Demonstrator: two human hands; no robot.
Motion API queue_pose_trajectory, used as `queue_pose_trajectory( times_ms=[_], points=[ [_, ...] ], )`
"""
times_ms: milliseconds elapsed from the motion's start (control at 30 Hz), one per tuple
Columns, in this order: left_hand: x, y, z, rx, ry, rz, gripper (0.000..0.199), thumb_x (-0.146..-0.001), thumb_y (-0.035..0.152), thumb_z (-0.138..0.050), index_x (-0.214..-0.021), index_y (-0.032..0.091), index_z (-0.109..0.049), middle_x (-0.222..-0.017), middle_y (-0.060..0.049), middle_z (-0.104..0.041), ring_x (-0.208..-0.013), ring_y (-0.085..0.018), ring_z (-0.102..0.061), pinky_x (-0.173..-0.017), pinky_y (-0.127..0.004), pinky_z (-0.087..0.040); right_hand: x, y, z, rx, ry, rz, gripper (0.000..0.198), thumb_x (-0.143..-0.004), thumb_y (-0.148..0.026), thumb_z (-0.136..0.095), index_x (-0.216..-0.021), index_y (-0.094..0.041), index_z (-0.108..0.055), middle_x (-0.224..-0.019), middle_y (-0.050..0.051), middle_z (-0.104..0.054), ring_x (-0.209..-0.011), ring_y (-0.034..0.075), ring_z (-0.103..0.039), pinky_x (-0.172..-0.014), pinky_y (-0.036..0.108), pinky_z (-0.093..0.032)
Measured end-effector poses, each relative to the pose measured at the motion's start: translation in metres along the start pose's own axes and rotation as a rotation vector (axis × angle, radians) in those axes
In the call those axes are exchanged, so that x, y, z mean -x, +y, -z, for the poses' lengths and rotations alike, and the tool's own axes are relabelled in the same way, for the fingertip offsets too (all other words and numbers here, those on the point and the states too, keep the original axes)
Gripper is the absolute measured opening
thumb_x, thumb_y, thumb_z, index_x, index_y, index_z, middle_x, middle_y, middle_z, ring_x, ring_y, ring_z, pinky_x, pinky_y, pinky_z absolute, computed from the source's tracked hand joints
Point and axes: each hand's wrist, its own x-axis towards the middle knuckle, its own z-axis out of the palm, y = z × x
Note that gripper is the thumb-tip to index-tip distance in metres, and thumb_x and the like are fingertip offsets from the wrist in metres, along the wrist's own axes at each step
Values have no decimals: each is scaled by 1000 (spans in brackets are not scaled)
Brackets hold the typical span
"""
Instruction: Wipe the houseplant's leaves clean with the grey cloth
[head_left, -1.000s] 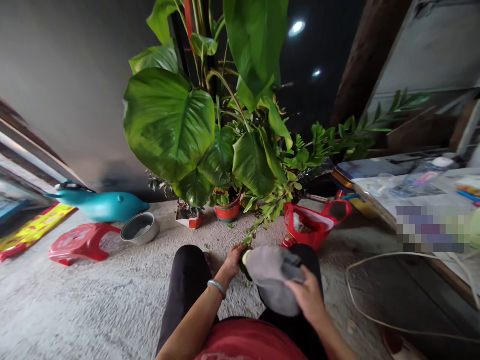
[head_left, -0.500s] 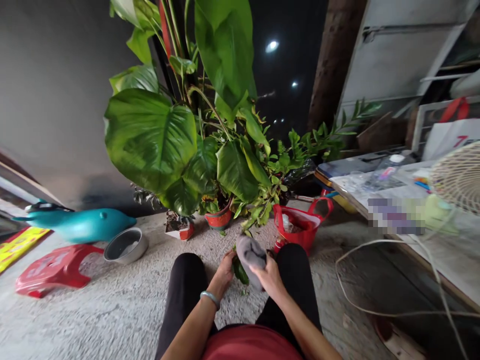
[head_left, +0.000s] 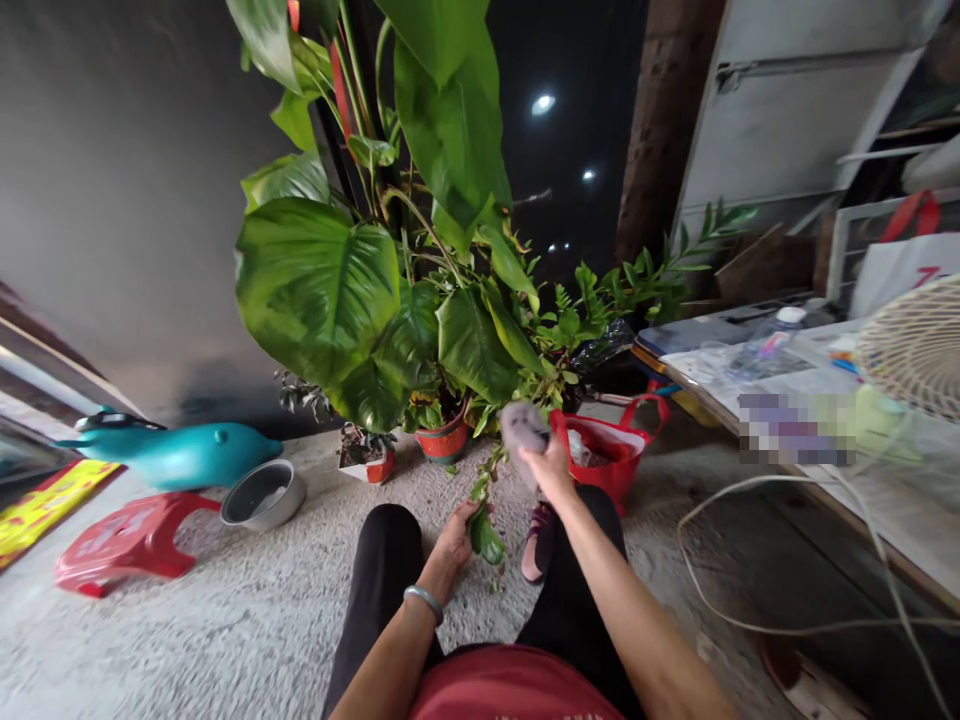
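Note:
Between my knees, my left hand [head_left: 454,540] is closed on a leafy plant stem [head_left: 487,540], its green leaves hanging past my fingers. The stem seems to reach up toward the low plants in front, though its far end is hard to follow. My right hand [head_left: 550,468] grips a grey cloth [head_left: 523,440], bunched and slightly blurred. It is higher and farther out than my left hand, near the red bag [head_left: 616,480]. Cloth and leaves are apart.
A large-leaved plant [head_left: 322,285] rises from an orange pot [head_left: 442,440] ahead. To the left are a small planter [head_left: 366,462], a grey bowl [head_left: 262,495], a red stool [head_left: 135,550] and a teal toy [head_left: 187,452]. A table [head_left: 810,350] and a loose cable [head_left: 686,560] lie right.
My right hand has moved up and forward with the cloth, away from the leaves. More of the stem in my left hand now shows. The view has shifted slightly.

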Motion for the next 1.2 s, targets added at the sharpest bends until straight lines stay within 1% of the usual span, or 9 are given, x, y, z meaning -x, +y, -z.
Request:
queue_pose_trajectory(
  times_ms=[100,200,400,500,600,733,867,1067,1200],
  points=[
    [-3,-5,9,3,-34,43,26,-64,25,-93,-80,18,-74,-79,-6,-80,-89,-27,-79,-84,-34,-60,58,2,-4,11,-279,-25,16,-57,-24,-73,-73,-25,-73,-70,5,-79,-69,30,-76,-66,38,-61],
    [-5,-10,13,-13,-50,83,28,-63,31,-93,-79,18,-73,-80,-10,-80,-107,-36,-78,-98,-42,-57,78,-17,11,0,-442,26,17,-62,-23,-74,-79,-25,-75,-76,4,-81,-73,28,-76,-71,36,-61],
    [-5,-10,18,-4,-101,-47,28,-61,22,-91,-67,21,-64,-74,-3,-70,-90,-25,-72,-92,-33,-52,-7,-98,-14,-61,-149,591,23,-80,-24,-68,-102,-25,-75,-110,10,-82,-108,31,-74,-100,44,-58],
    [-2,-4,23,43,-101,-16,21,-65,18,-87,-72,21,-68,-81,-5,-72,-91,-24,-71,-86,-33,-52,-44,-99,-48,103,-204,435,22,-72,-15,-67,-92,-24,-72,-106,11,-81,-116,33,-71,-108,46,-54],
    [0,0,27,88,-56,28,23,-63,11,-85,-83,19,-75,-87,-7,-76,-92,-25,-72,-85,-34,-53,-36,-64,-61,246,-303,213,19,-63,-10,-67,-74,-25,-65,-76,6,-73,-93,32,-73,-95,45,-56],
    [-1,-3,27,68,-44,41,27,-63,7,-84,-87,18,-78,-84,-8,-78,-100,-30,-75,-94,-38,-54,15,-21,-34,288,-465,104,16,-59,-13,-72,-69,-25,-67,-64,2,-70,-73,27,-70,-74,37,-56],
    [-4,-8,20,54,-66,0,12,-75,13,-79,-78,23,-74,-79,-7,-76,-105,-34,-75,-92,-40,-54,22,-38,7,128,-687,113,22,-62,-25,-75,-83,-22,-79,-79,2,-80,-81,27,-75,-74,34,-59],
    [-7,-6,15,55,-135,35,20,-67,9,-78,-83,18,-74,-76,-2,-70,-71,-17,-60,-73,-28,-47,-43,-83,16,100,-106,203,41,-64,-40,-79,-100,-20,-76,-103,12,-83,-108,36,-73,-101,49,-56],
    [-9,-7,22,74,-130,65,24,-63,8,-79,-84,17,-74,-79,-2,-71,-70,-16,-61,-71,-27,-45,-5,-42,-15,183,-216,-50,29,-58,-30,-77,-86,-25,-71,-94,12,-81,-113,42,-73,-109,58,-52]
  ],
)
